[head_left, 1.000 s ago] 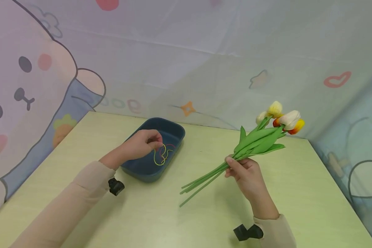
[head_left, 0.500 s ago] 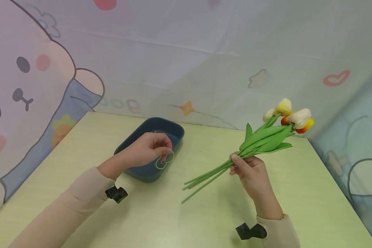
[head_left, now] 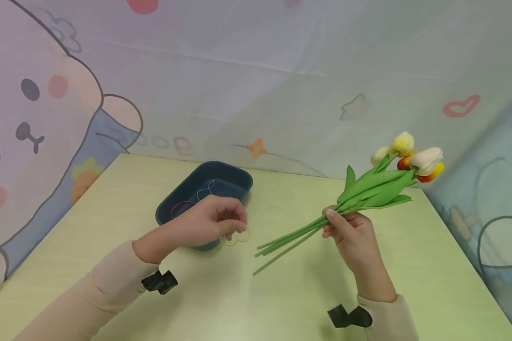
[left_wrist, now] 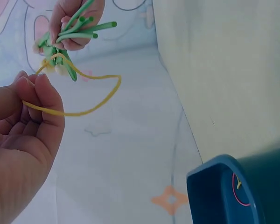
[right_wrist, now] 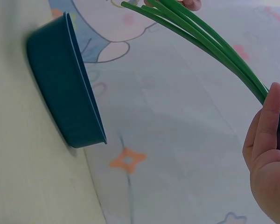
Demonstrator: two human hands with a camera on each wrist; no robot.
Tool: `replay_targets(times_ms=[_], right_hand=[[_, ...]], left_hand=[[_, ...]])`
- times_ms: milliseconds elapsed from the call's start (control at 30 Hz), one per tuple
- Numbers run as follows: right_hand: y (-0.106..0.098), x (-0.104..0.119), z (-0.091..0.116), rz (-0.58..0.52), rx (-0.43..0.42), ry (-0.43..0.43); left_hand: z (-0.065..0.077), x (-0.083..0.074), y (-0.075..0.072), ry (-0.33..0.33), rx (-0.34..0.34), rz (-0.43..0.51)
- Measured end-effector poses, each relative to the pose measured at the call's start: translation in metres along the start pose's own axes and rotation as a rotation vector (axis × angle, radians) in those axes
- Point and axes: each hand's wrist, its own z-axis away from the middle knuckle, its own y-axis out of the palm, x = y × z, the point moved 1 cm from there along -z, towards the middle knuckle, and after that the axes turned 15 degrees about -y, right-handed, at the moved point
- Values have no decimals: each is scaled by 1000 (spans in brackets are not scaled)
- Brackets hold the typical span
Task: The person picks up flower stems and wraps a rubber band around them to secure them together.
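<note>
A yellow rubber band [left_wrist: 91, 112] hangs in a loose loop from my left hand [head_left: 211, 220], pinched between thumb and fingertips. That hand is over the near right edge of the dark blue bin [head_left: 234, 177]. My right hand [head_left: 354, 241] grips the green stems of a bunch of artificial tulips [head_left: 371, 189], thumb lying across them. Their white, yellow and red-orange heads point up to the right, and the stem ends slant down left toward the left hand. A gap remains between the band and the stems.
Inside the bin lie a red band [head_left: 181, 203] and a pale blue-green band [head_left: 205, 189]. The bin stands on a light yellow table [head_left: 281, 303]. Behind it hangs a printed cloth [head_left: 281, 94] with a cartoon bear.
My left hand has drawn the yellow band out of the bin, moving right and toward me. The right hand has shifted slightly right with the tulips.
</note>
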Motion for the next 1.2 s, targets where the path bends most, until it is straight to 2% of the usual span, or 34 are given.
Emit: replay_targets(times_ms=[433, 1000, 1200], right_hand=[[3, 8, 0, -52, 16, -40], [8, 14, 1, -160, 119, -100], [12, 11, 2, -165, 141, -86]], left_hand=[[1, -13, 15, 90, 77, 6], [-3, -17, 21, 83, 108, -16], [-8, -17, 23, 93, 89, -48]])
